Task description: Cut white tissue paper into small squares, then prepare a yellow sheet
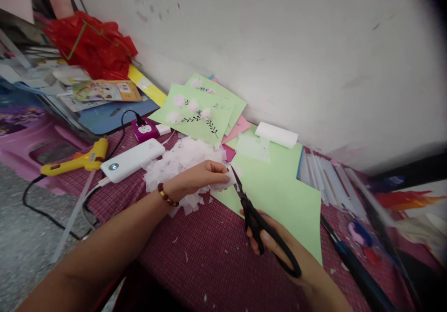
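My left hand pinches a small piece of thin whitish-pink paper over the table. With my right hand I grip black-handled scissors, fingers through the loops. The blade tips point up and left and lie right at the paper piece; whether they touch it I cannot tell. Below and behind my left hand spreads a heap of cut pale pink paper pieces. Under the scissors lies a large light green sheet.
Green cards with paper blossoms lean by the wall. A white paper roll lies at the back. At left are a yellow glue gun, a white power bank and a purple plug block. A long dark-handled tool lies right.
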`<state>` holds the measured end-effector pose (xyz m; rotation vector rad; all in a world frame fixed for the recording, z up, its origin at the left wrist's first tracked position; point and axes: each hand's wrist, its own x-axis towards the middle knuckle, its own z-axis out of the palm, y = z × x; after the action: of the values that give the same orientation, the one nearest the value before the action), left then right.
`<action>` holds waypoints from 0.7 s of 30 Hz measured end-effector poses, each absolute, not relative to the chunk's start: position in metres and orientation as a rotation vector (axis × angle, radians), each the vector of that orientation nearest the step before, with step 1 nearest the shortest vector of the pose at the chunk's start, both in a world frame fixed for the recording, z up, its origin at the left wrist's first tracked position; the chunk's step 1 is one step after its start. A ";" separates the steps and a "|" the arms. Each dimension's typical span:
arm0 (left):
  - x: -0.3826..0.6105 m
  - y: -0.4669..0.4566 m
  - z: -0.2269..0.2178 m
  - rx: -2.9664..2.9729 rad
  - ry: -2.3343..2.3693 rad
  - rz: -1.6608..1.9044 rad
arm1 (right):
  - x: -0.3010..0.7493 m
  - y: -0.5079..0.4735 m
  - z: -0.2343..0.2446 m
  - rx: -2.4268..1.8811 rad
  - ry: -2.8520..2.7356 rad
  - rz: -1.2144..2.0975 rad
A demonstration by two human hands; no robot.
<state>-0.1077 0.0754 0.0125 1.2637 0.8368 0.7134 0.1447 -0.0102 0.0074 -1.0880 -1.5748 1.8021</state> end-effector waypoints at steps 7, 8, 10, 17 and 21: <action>-0.111 0.080 0.014 0.993 0.845 0.951 | 0.133 -0.015 0.002 -0.897 -0.892 2.205; -0.111 0.080 0.015 0.928 0.854 1.002 | 0.131 -0.016 0.002 -0.864 -0.858 2.266; -0.111 0.081 0.016 0.862 0.865 1.054 | 0.127 -0.017 0.003 -0.828 -0.852 2.302; -0.109 0.078 0.010 1.028 0.838 0.915 | 0.134 -0.021 -0.003 -0.967 -1.193 2.005; -0.108 0.075 0.011 1.106 0.817 0.807 | 0.136 -0.019 -0.005 -1.008 -1.378 1.881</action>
<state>-0.1077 0.0751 0.0107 1.1059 0.8168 0.8066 0.1357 -0.0189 -0.0054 -1.0080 -1.3776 1.8808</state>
